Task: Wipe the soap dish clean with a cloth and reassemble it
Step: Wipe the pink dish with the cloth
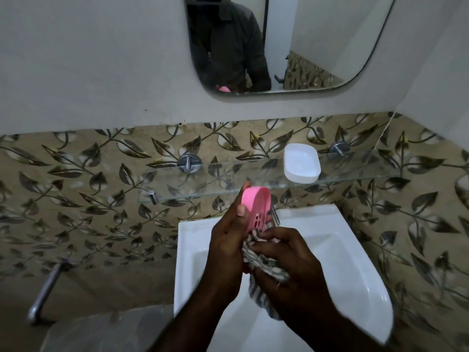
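My left hand [228, 240] grips a pink slotted soap dish insert [256, 205], tilted on edge above the sink. My right hand [286, 255] holds a grey and white striped cloth [264, 265] bunched against the lower end of the pink insert. The cloth's tail hangs down below my right hand. The white soap dish base [301, 163] lies on the glass shelf [228, 184], apart from both hands.
A white sink [355, 262] lies under the hands, with a chrome tap [274, 215] behind the pink insert. A mirror [279, 47] hangs above the shelf. A chrome pipe [45, 290] projects from the leaf-patterned tile wall at left.
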Available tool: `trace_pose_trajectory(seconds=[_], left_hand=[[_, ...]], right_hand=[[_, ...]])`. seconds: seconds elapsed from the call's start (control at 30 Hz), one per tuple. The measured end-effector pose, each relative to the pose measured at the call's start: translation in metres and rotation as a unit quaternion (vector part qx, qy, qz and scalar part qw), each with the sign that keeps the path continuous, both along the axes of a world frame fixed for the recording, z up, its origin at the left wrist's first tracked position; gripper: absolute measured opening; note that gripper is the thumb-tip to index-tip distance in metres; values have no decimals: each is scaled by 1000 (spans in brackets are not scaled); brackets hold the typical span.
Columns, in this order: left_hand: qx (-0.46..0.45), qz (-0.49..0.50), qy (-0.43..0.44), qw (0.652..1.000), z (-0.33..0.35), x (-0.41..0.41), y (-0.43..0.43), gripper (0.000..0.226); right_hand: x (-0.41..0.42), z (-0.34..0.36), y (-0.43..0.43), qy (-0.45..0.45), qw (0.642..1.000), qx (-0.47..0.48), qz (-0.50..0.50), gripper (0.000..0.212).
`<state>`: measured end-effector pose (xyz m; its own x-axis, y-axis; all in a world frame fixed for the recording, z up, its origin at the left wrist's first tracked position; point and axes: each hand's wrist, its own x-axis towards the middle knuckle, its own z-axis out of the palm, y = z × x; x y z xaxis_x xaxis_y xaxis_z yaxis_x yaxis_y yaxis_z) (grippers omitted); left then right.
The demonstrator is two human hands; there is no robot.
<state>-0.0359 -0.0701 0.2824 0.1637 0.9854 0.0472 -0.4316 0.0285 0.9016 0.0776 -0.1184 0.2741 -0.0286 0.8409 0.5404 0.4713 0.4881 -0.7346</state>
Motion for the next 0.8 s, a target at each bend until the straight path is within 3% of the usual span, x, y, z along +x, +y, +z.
trace_pose_trajectory(seconds=[0.1,0.3,0.57,0.8], left_hand=[[-67,-13,-32,997,-2,-1,-2,81],[-47,-33,-8,998,-7,1,-7,43],[16,63,43,997,-7,-1,-11,48],[64,74,94,991,-10,0,-13,49]], right_hand=[[-1,7,9,-27,998,52,-35,27],[8,28,35,-6,995,42,-94,27],[9,32,45,48,991,-41,-115,14],[20,20,51,138,969,-165,-125,16]])
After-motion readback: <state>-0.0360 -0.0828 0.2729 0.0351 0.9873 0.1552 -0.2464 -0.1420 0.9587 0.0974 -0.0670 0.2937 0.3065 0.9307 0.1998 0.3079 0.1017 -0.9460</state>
